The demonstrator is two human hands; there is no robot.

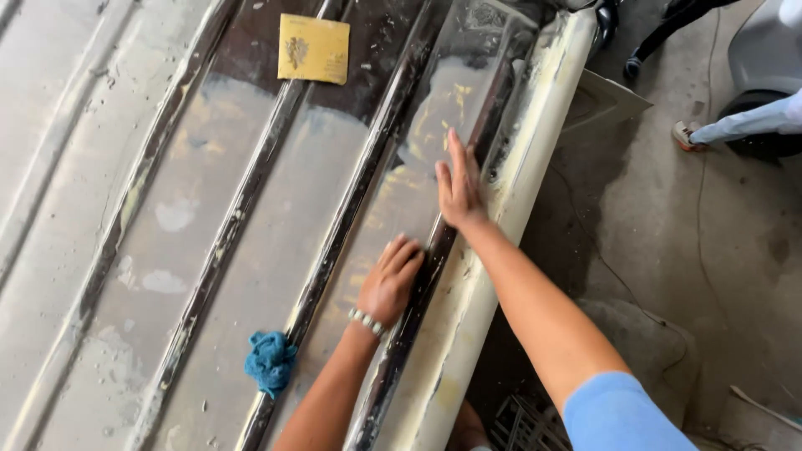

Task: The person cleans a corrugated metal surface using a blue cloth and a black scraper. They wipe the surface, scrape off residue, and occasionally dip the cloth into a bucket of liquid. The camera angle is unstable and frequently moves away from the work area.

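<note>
Left hand: the left hand lies on the ribbed metal panel, fingers curled and pressed together, knuckles up, fingertips at a dark raised rib; it grips nothing that shows. A beaded bracelet circles the wrist.
Right hand: the right hand is spread flat, palm down, further up the panel, fingers pointing away from the person, just beside the pale rounded edge of the panel; it holds nothing.
Panel: it fills the left and middle of the view, sanded bare in broad patches between dark ribs, with whitish filler spots.
On the panel: a crumpled blue rag lies near the left forearm; a yellow sheet of sandpaper lies at the far end, well apart from both hands.
Beyond the panel's edge: concrete floor, a thin cable, another person's shoe and pale trouser leg.
Hard to tell: whether anything lies under the left palm; the things at the bottom edge are cut off.
</note>
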